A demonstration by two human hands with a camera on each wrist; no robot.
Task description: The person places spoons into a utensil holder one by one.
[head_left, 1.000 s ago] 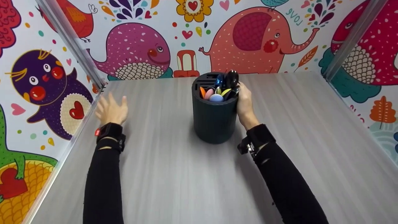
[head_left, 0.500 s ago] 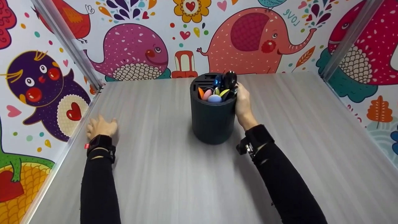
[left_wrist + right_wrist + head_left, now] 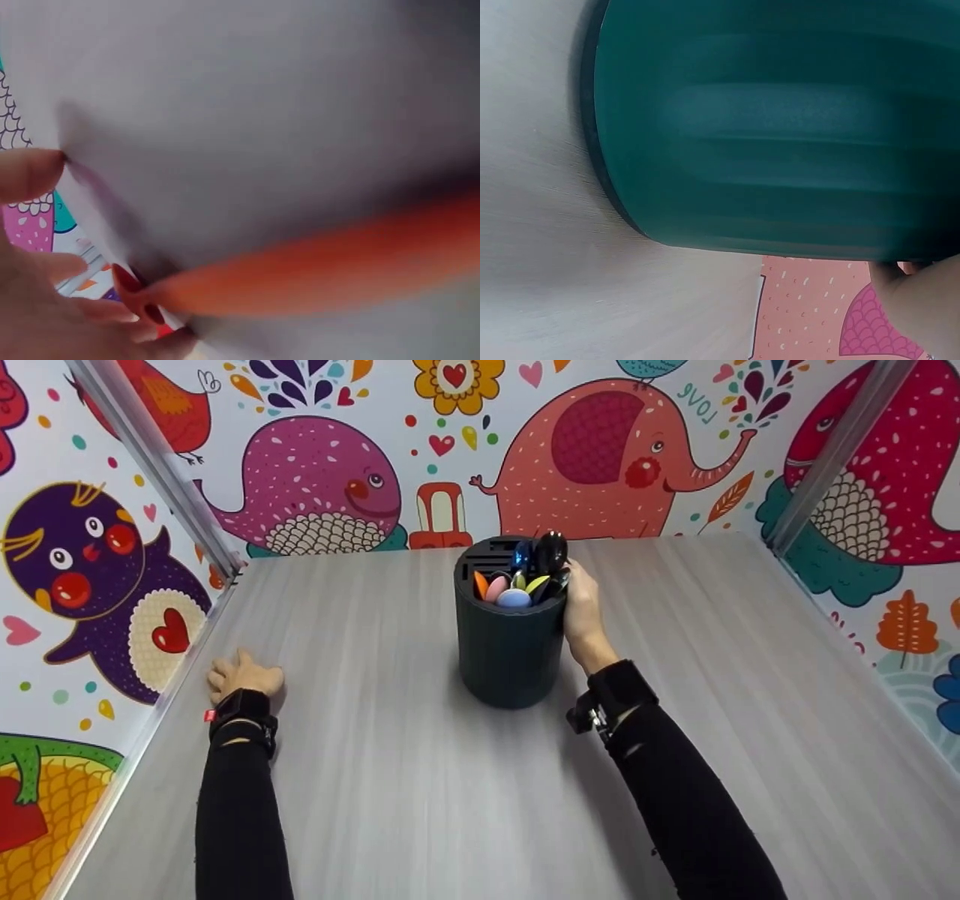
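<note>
In the head view a dark green-black round utensil holder (image 3: 510,656) stands upright on the table, right of centre. Its slotted top bears several upright pieces with rounded ends, among them a light blue one (image 3: 514,598), an orange one (image 3: 481,585) and a glossy black one (image 3: 551,552). My right hand (image 3: 585,607) grips the holder's right side; its far fingers are hidden. My left hand (image 3: 246,678) rests on the table at the left, fingers spread. In the left wrist view a blurred orange strip (image 3: 315,262) with a looped end runs towards the fingers; I cannot tell what it is.
The grey wood-grain table (image 3: 390,795) is bounded by a patterned back wall (image 3: 322,457) and a left wall (image 3: 90,645), with metal frame rails (image 3: 150,457) at the corners. Each wrist wears a black strap with a camera (image 3: 621,690).
My left hand has come down and back towards me, from spread above the table to resting on it. My right hand stays on the utensil holder; the whole view shifts slightly.
</note>
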